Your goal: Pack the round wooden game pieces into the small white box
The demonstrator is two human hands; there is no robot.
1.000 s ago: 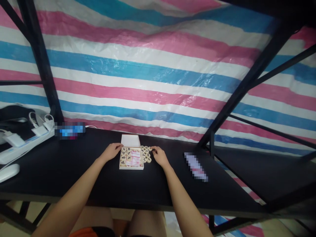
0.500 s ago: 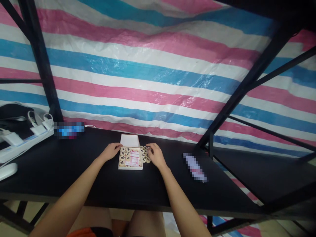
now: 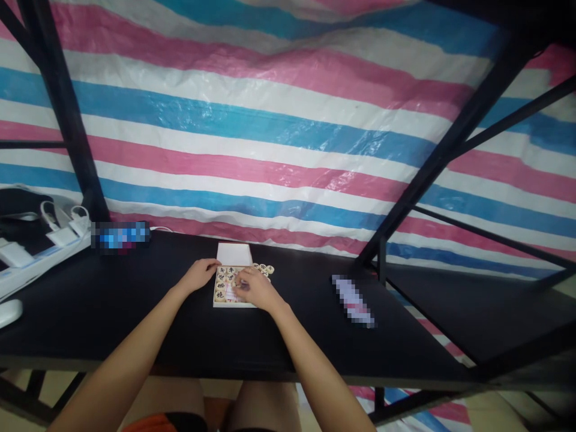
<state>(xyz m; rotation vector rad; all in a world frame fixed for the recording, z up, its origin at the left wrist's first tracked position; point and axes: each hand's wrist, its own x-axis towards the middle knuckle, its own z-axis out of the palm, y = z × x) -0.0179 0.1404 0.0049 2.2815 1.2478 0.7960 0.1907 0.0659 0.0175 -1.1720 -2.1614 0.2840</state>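
Note:
A white cardboard box [image 3: 236, 304] lies on the black table with its lid [image 3: 233, 254] folded back. Round Chinese chess pieces [image 3: 221, 285] with dark characters fill its left columns, beside a folded sheet with red lines that my right hand partly covers. My left hand [image 3: 201, 274] is closed at the box's upper left corner, fingertips gripping the edge by the lid. Above the box's middle, my right hand [image 3: 255, 289] pinches a Chinese chess piece, mostly hidden by the fingers. More loose pieces [image 3: 269, 270] lie just right of the box, partly behind that hand.
A white power strip [image 3: 49, 255] with plugs and cables runs along the left side. Near it lie a white mouse-like object [image 3: 9, 313] and a blurred blue item [image 3: 120, 235]. Another blurred item [image 3: 353, 301] lies right. Black frame bars and a striped sheet [image 3: 252, 138] stand behind.
My right hand has moved left from the loose pieces to over the open box, covering part of the red-lined sheet. My left hand stays at the box's corner.

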